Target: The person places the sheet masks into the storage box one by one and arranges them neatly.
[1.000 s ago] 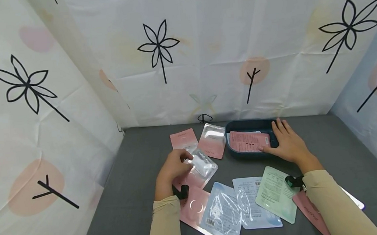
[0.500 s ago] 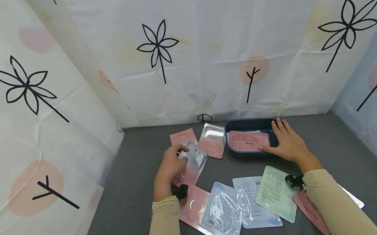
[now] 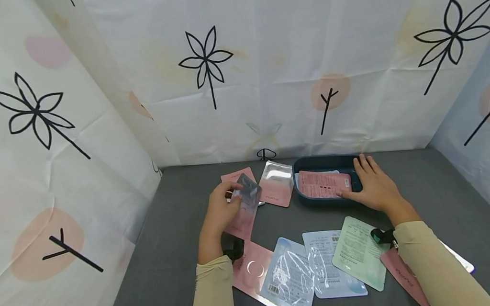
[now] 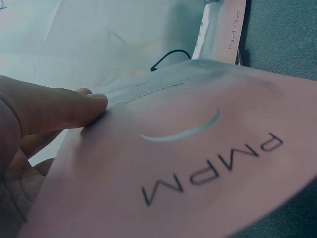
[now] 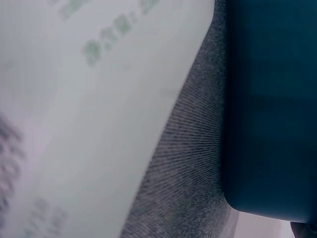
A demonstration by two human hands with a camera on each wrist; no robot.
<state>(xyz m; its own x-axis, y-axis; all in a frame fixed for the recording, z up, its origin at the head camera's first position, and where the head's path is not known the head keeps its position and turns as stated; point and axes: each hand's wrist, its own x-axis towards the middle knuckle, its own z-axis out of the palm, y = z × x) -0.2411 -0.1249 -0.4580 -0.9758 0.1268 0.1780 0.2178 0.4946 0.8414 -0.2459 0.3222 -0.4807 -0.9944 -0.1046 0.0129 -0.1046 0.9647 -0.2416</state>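
Note:
My left hand (image 3: 220, 210) pinches a pink-and-silver sheet mask packet (image 3: 245, 216) between thumb and fingers, its upper end raised and tilted. In the left wrist view the held packet (image 4: 173, 158) shows "PMPM" lettering and a pale curved mark, with the thumb lying on its near face. My right hand (image 3: 375, 186) rests spread over the right end of a dark blue tray (image 3: 324, 202), fingers on the far rim and thumb at the near side. Inside the tray lies a pink packet (image 3: 323, 184) over a paler one. The right wrist view shows the tray's outer wall (image 5: 272, 124).
Behind the left hand lie a pink packet (image 3: 236, 175) and a pink-silver packet (image 3: 275, 186). Along the front are another pink packet (image 3: 251, 267), two blue ones including this packet (image 3: 286, 274), a green packet (image 3: 361, 252) and a pink packet (image 3: 403, 277) partly under the right sleeve.
My left hand has lifted the packet's silver end, tipping it up and drawing it slightly left and away from me. The right hand and the tray have stayed in place.

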